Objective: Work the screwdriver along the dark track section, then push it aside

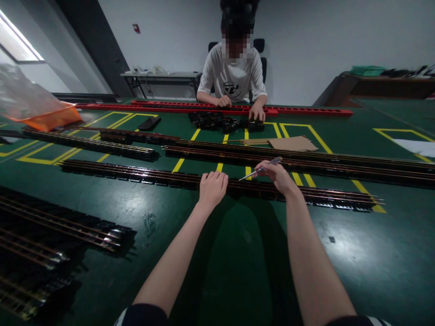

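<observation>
Working partway along a black rail with thin metal rods [234,186], laid lengthwise across the green desk [374,253] directly ahead. Resting the left hand [213,185] over the rail, fingers side by side and curled across the top; cannot tell a firm grip from mere pressing, with the underside hidden. Holding a slim clear-handled screwdriver [261,170] closed in the right hand [277,175], well apart from the left, and slanting the tip down toward the rail's far edge, between the two hands. Cannot tell contact from a close hover at that tip.

Probably in the middle of a step at this one spot, judging by the angled screwdriver and the apparently steadying left hand. Impossible to count spots done or left along the rail: too dark and fine in detail.

Also on the desk, more of a similar kind: a long rail group [340,164] beyond to the right, a shorter rail [98,146] beyond to the left, and a rail stack [68,222] at near left. Untouched by either hand; finished or waiting, impossible to judge from looks alone.

Opposite, beside a red ladder-like frame [312,111], loose black parts [217,121] under a co-worker's hand [257,112], seemingly unfinished too.
</observation>
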The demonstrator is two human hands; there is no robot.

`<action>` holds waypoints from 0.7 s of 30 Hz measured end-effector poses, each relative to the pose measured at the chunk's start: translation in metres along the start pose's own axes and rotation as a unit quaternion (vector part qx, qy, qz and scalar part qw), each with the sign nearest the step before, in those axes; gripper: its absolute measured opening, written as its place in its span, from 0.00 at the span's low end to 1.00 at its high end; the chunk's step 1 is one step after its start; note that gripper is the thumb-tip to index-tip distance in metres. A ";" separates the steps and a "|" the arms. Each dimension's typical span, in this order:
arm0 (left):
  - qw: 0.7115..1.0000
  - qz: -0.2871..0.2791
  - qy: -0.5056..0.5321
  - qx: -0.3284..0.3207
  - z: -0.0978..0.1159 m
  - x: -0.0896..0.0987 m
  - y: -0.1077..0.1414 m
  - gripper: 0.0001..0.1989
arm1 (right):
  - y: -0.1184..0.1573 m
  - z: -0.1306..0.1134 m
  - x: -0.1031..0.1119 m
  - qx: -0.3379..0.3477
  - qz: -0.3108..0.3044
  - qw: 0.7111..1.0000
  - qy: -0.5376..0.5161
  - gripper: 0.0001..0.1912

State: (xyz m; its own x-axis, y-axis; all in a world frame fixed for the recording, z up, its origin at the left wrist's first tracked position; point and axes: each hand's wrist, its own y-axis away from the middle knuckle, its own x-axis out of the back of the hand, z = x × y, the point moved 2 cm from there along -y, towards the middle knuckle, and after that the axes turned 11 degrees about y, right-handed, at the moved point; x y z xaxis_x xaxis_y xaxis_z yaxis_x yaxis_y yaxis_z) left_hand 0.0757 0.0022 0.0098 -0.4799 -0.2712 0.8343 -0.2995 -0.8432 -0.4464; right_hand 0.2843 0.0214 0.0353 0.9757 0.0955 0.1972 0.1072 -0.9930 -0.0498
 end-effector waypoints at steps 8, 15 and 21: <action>0.999 0.021 -0.017 0.033 -0.010 0.003 -0.001 0.19 | -0.001 0.001 0.000 0.008 0.002 1.000 -0.016 0.08; 0.998 0.023 -0.020 0.061 -0.018 0.009 -0.001 0.19 | -0.001 0.004 0.003 0.015 0.002 1.000 -0.005 0.09; 0.997 0.009 -0.009 0.074 -0.020 0.010 -0.001 0.17 | 0.001 0.005 0.007 0.010 0.008 1.000 0.002 0.10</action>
State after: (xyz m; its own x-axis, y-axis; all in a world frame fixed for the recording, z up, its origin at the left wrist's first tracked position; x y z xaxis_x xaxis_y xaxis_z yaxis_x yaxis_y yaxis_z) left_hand 0.0545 0.0095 0.0121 -0.4694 -0.2931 0.8329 -0.1660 -0.8972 -0.4093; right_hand 0.2926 0.0212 0.0320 0.9768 0.0786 0.1995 0.0947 -0.9929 -0.0725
